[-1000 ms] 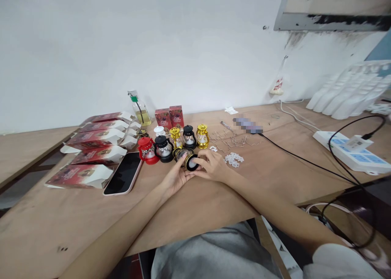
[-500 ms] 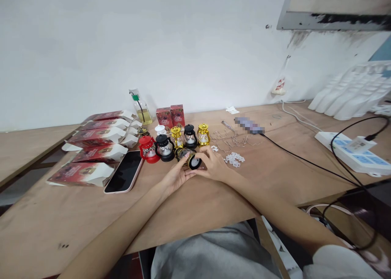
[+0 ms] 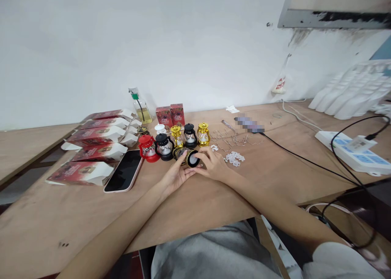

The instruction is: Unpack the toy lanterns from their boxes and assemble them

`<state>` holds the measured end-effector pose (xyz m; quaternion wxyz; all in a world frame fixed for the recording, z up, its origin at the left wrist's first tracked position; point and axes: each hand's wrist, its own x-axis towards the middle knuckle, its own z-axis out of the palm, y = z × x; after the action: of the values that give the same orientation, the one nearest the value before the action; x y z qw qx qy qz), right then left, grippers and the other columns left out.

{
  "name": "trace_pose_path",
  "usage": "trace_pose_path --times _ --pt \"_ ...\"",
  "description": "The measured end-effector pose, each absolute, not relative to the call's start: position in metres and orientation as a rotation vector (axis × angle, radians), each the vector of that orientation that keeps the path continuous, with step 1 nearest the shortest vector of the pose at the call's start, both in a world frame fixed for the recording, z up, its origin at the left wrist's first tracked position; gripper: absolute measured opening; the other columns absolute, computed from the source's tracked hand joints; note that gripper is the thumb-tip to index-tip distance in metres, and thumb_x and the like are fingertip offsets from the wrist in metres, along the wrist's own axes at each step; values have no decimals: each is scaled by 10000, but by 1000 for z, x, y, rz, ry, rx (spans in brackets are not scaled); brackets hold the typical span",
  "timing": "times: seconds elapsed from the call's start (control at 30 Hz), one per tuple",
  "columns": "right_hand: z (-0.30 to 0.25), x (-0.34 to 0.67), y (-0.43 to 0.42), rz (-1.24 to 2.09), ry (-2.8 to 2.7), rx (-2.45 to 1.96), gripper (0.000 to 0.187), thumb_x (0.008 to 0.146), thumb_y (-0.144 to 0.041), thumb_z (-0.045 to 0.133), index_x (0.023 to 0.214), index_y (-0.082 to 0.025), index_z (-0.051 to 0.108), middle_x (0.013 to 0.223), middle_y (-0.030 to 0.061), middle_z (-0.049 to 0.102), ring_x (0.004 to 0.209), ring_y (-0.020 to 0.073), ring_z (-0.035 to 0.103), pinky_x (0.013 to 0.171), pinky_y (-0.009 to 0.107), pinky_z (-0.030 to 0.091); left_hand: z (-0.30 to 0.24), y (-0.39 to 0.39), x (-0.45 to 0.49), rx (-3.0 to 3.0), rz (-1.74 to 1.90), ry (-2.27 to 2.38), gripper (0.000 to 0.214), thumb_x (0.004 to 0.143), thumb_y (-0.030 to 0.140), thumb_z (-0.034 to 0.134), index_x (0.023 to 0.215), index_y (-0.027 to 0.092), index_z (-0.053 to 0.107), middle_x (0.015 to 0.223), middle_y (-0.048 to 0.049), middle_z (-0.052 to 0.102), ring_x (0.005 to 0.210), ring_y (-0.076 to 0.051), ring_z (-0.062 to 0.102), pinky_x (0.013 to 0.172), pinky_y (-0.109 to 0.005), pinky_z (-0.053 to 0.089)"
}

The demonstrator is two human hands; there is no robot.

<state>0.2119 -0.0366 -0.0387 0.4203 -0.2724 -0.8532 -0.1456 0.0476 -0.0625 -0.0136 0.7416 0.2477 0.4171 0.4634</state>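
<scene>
A small black and gold lantern [image 3: 179, 153] lies tipped on its side in my left hand [image 3: 174, 176], its round base [image 3: 193, 160] with a pale disc turned towards me. My left thumb rests on top of the body, with the other fingers underneath. My right hand [image 3: 214, 165] is curled at the base, index finger and thumb touching its rim. Just behind stand a red lantern [image 3: 148, 149], a black lantern [image 3: 165, 148], a gold lantern [image 3: 176, 136], another black lantern [image 3: 190, 136] and another gold lantern [image 3: 203, 135]. Small white tabs [image 3: 235, 159] lie right of my right hand.
Red-and-white boxes [image 3: 82, 173] line the left side beside a phone [image 3: 124, 171]. Two upright red boxes [image 3: 177, 114] and a pump bottle [image 3: 143, 110] stand near the wall. Bent wires [image 3: 232, 140], a screwdriver [image 3: 227, 125], a cable and a power strip [image 3: 351, 152] are to the right.
The lantern has shifted slightly left and up in my hands, and its base faces me a little more. My right fingertips have moved a little at the rim.
</scene>
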Motion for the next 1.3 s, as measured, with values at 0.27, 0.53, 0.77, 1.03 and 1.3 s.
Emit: trace_pose_path --times 0.27,0.53,0.77,1.03,1.3 --pt "-35 211 -39 -488 -2101 -633 349 858 -440 538 1021 -135 577 937 111 570 797 175 594 660 257 477 -10 -62 47 550 998 902 306 909 363 450 997 117 609 824 -107 691 711 -176 692 694 -250 567" --pt "-31 210 -40 -346 -2121 -700 414 832 -536 525 946 -139 547 934 109 553 765 173 594 602 256 476 -15 -62 48 587 993 915 255 910 316 452 981 115 590 826 -102 682 711 -192 691 668 -258 571" --pt "-33 210 -40 -252 -2136 -691 412 826 -534 534 943 -141 514 935 117 546 766 186 584 589 269 474 -16 -62 48 601 975 933 271 894 344 486 976 111 598 851 -107 679 714 -183 686 684 -258 565" --pt "-28 212 -42 -203 -2147 -695 298 913 -423 445 945 -138 525 920 101 564 753 166 583 609 260 459 -18 -61 46 587 999 931 204 902 295 479 960 129 582 763 -63 664 620 -146 664 696 -278 565" --pt "-32 210 -40 -175 -2160 -726 203 961 -271 356 916 -156 518 847 68 607 704 150 575 604 255 424 -18 -61 46 591 975 951 235 901 314 479 1002 124 576 768 -69 666 628 -174 682 734 -290 553"
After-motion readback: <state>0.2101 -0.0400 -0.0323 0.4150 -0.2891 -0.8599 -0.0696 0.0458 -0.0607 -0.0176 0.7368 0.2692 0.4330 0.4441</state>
